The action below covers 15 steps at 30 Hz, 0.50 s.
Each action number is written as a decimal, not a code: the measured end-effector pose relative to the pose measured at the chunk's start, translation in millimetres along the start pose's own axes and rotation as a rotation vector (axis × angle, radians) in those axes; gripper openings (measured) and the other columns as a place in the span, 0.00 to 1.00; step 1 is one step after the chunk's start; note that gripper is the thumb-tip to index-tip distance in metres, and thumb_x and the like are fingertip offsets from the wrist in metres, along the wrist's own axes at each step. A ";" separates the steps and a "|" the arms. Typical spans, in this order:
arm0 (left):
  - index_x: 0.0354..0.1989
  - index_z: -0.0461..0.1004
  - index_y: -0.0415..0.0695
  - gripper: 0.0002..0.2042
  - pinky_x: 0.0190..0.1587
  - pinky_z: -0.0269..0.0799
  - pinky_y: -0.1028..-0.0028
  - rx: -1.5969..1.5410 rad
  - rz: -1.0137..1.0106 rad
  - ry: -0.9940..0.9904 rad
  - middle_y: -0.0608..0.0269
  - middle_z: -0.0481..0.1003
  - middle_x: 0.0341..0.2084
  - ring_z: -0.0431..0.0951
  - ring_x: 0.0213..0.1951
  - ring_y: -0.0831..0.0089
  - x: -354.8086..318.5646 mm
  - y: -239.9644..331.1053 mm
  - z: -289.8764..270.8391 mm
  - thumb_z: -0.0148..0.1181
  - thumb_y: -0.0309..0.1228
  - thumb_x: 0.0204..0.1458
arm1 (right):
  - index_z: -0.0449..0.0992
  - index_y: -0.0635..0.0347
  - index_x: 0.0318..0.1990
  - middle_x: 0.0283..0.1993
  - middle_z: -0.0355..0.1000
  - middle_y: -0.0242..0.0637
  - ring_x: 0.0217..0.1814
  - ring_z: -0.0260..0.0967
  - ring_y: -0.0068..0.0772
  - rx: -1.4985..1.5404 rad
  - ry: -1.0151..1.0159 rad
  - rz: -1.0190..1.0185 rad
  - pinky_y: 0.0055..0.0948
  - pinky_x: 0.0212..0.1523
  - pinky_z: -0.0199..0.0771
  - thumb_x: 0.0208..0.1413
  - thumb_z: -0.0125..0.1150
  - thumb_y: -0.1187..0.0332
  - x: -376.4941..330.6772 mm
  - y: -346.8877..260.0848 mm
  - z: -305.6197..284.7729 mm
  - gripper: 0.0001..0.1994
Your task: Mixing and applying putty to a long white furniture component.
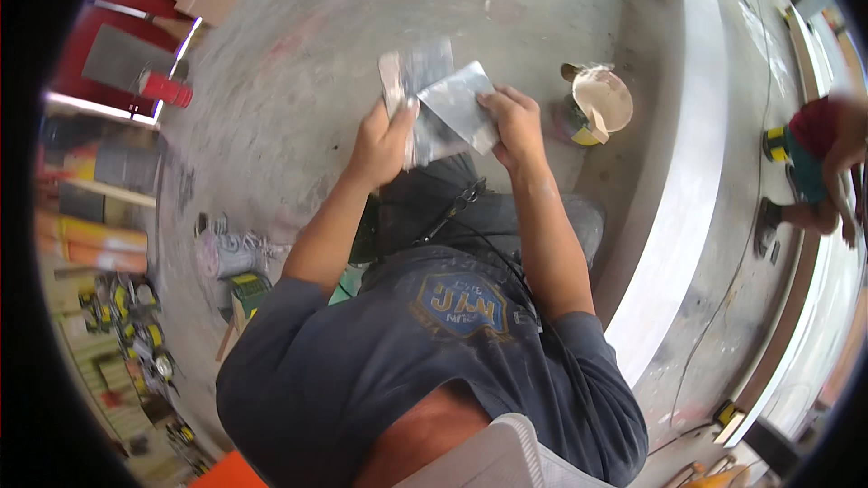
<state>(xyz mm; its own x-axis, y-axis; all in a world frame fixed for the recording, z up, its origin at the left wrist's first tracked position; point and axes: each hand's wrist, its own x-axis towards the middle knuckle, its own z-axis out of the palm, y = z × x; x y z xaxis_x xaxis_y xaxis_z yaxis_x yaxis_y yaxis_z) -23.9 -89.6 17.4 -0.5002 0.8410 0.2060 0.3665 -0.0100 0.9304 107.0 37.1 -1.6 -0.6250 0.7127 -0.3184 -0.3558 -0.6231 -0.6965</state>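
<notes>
My left hand [382, 143] is closed round a flat steel filling blade [427, 61] with a pale, smeared strip along its left side; it is blurred by motion. Pinched between the thumb and fingers of my right hand [515, 125] is a second filling blade, squarish and shiny [459, 104]. The two blades overlap in front of my lap, the right one crossing over the left; whether they touch I cannot tell. To the right of my hands, a bucket [604, 99] contains pale filler paste, with a spatula-like stick [598, 125] leaning at its rim.
A long white beam [674, 208] runs along my right side. Beyond it a co-worker [823, 149] crouches by another long pale piece. At the left stand a paste-smeared can [221, 255], a red cylinder [165, 89] and several power tools [127, 316]. The concrete floor [298, 81] is stained.
</notes>
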 end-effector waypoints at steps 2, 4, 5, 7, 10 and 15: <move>0.39 0.67 0.36 0.10 0.33 0.63 0.76 -0.012 -0.172 -0.072 0.70 0.66 0.23 0.64 0.29 0.81 -11.7 -14.8 0.4 0.46 0.30 0.56 | 0.70 0.76 0.38 0.28 0.70 0.41 0.27 0.67 0.28 -0.081 0.054 -0.067 0.23 0.27 0.67 0.41 0.55 0.78 25.3 -1.7 5.1 0.14; 0.39 0.68 0.37 0.11 0.34 0.64 0.77 0.009 -0.310 -0.143 0.70 0.67 0.24 0.65 0.30 0.80 -20.2 -32.5 -16.5 0.45 0.32 0.57 | 0.71 0.74 0.39 0.26 0.70 0.41 0.26 0.67 0.28 -0.407 0.089 -0.153 0.24 0.26 0.68 0.40 0.57 0.74 49.0 -6.6 14.4 0.16; 0.40 0.68 0.38 0.11 0.33 0.64 0.77 -0.187 -0.318 0.029 0.70 0.67 0.25 0.66 0.29 0.80 -20.8 -32.0 -12.9 0.44 0.33 0.57 | 0.71 0.73 0.38 0.27 0.70 0.42 0.26 0.68 0.29 -0.238 0.060 -0.138 0.25 0.26 0.69 0.41 0.57 0.74 55.4 -8.5 22.6 0.15; 0.41 0.67 0.39 0.12 0.33 0.65 0.78 -0.382 -0.341 0.210 0.70 0.68 0.25 0.67 0.29 0.80 -12.0 -40.9 -26.0 0.43 0.35 0.58 | 0.71 0.71 0.38 0.28 0.70 0.42 0.26 0.68 0.29 -0.073 0.027 -0.128 0.27 0.26 0.70 0.41 0.56 0.75 52.9 -9.1 14.4 0.14; 0.43 0.67 0.41 0.13 0.30 0.71 0.73 -1.427 -0.374 -0.460 0.66 0.71 0.24 0.72 0.27 0.73 0.1 -99.6 -63.5 0.45 0.36 0.55 | 0.71 0.69 0.35 0.30 0.70 0.42 0.26 0.69 0.31 0.376 -0.183 0.172 0.30 0.28 0.73 0.42 0.53 0.78 20.4 17.1 9.5 0.09; 0.40 0.68 0.44 0.15 0.21 0.71 0.76 -1.119 -0.745 0.117 0.64 0.73 0.32 0.71 0.19 0.77 17.6 -48.4 32.3 0.41 0.40 0.55 | 0.70 0.68 0.33 0.30 0.70 0.43 0.30 0.71 0.33 0.404 -0.216 0.218 0.32 0.33 0.76 0.43 0.52 0.78 -8.5 51.6 12.5 0.07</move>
<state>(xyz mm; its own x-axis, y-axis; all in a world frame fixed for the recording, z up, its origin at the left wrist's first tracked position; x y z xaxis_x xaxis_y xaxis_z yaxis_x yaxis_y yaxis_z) -25.1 -56.8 -33.8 -0.3822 0.7895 -0.4803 -0.8228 -0.0541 0.5658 85.3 -5.1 -26.8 -0.8288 0.4962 -0.2587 -0.4151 -0.8552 -0.3103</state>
